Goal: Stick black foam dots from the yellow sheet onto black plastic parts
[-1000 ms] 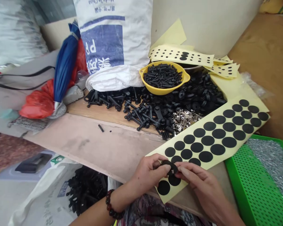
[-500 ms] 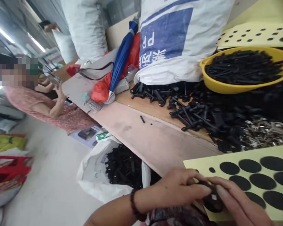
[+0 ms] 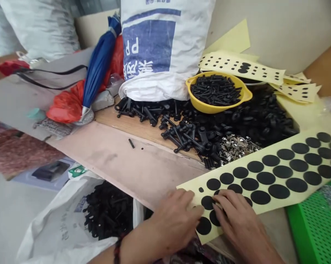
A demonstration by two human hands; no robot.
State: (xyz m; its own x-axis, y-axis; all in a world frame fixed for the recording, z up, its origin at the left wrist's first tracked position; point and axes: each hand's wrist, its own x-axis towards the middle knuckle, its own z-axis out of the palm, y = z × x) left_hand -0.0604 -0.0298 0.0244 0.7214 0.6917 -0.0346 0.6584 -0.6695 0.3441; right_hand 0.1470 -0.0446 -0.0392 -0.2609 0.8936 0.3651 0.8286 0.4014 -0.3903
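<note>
We see matt black round pads (image 3: pixel 280 191) on smooth pale-yellow backing paper (image 3: pixel 193 194), shiny silvery metal clips (image 3: pixel 237 148), a smooth yellow plastic bowl (image 3: pixel 215 108) and a crinkled white woven sack (image 3: pixel 165 84).

The left hand (image 3: pixel 172 216) rests its fingers at the left end of a yellow sheet (image 3: pixel 209 234) with rows of black discs (image 3: pixel 279 191); whether it grips anything is unclear. The right hand (image 3: pixel 238 220) reaches its fingertips to discs near that end. Beyond the sheet, small metal clips (image 3: pixel 237 148) lie beside black plastic parts (image 3: pixel 187 135) on the table (image 3: pixel 113 150). A yellow bowl (image 3: pixel 209 108) of black screw-like pieces (image 3: pixel 215 90) stands beside a white sack (image 3: pixel 165 44), with a blue umbrella (image 3: pixel 99 62) to the sack's left.
</note>
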